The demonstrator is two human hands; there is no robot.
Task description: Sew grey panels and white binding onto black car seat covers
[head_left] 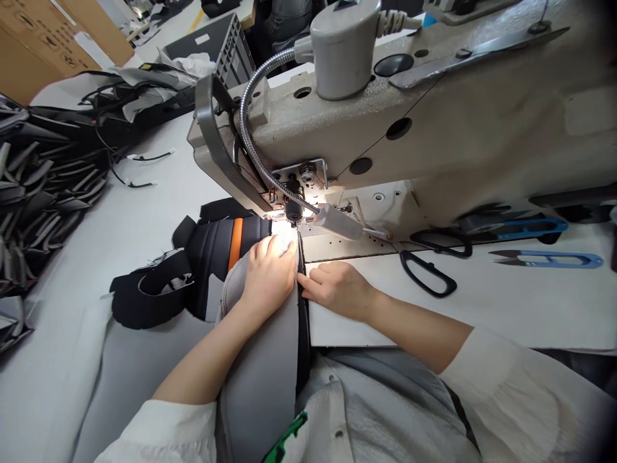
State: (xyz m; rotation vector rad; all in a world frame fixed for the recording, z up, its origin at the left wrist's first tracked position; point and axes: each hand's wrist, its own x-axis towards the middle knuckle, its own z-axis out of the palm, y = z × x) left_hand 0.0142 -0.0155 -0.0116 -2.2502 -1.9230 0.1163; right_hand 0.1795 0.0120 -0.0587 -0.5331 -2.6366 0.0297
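Grey fabric (270, 366) with a black edge runs from my lap up to the lit needle area of the sewing machine (294, 209). My left hand (270, 273) presses on the fabric just in front of the needle, its fingers bent and close together. At the fabric's black right edge, my right hand (337, 288) pinches or holds the border with curled fingers. Left of my hands lies a padded black piece (207, 247) with an orange stripe (236, 243), joined to a curved black part (149, 299).
Black-handled scissors (429, 275) and blue thread snips (554, 259) lie on the right. A lamp (340, 222) on a bendable neck hangs beside the needle. Stacks of dark pieces (43, 186) fill the far left, with a grey crate (226, 48) and cardboard box (53, 38) behind.
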